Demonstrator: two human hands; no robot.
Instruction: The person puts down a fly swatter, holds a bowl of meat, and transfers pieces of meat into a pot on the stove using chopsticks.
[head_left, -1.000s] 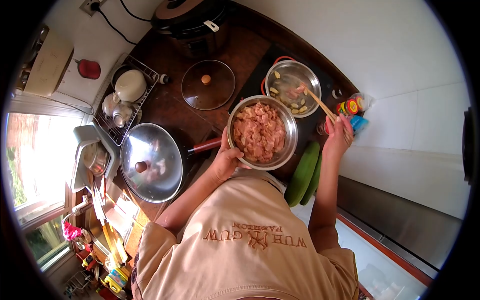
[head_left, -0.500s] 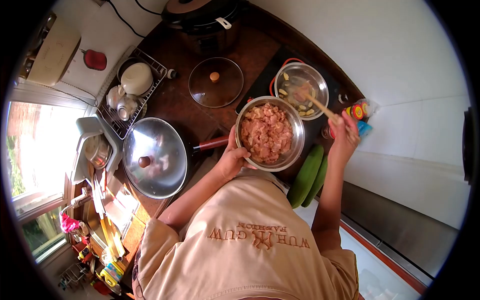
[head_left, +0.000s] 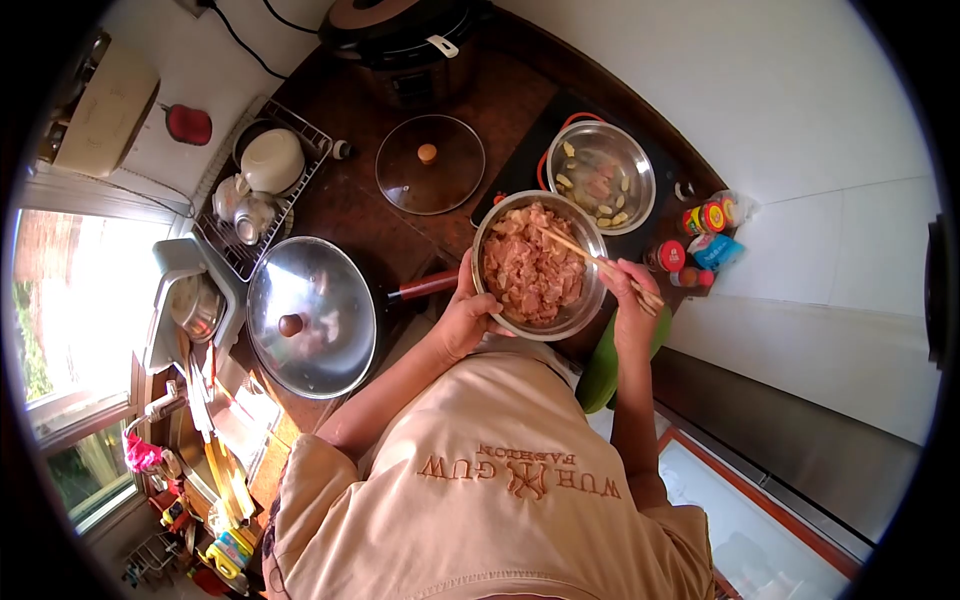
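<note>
My left hand (head_left: 471, 312) grips the near left rim of a metal bowl (head_left: 592, 318), thumb over the edge. Raw meat pieces (head_left: 528, 270) fill the bowl. My right hand (head_left: 632, 297) is closed round wooden chopsticks (head_left: 590, 257), whose tips reach into the meat. Just beyond the bowl, on a black cooktop (head_left: 530, 150), stands a metal pot (head_left: 642, 160) with a red handle; pale yellowish slices and a little meat lie in it. Under my right forearm are green, long vegetables (head_left: 598, 375), partly hidden.
A lidded wok (head_left: 320, 345) stands at left, its handle pointing toward my left hand. Behind are a glass lid (head_left: 450, 190), a dark electric cooker (head_left: 405, 60) and a dish rack (head_left: 300, 190). Jars (head_left: 668, 256) and a blue packet (head_left: 712, 250) sit by the right wall.
My right hand has moved the chopsticks left and nearer, from the pot to the meat in the bowl. The left hand and bowl have barely moved.
</note>
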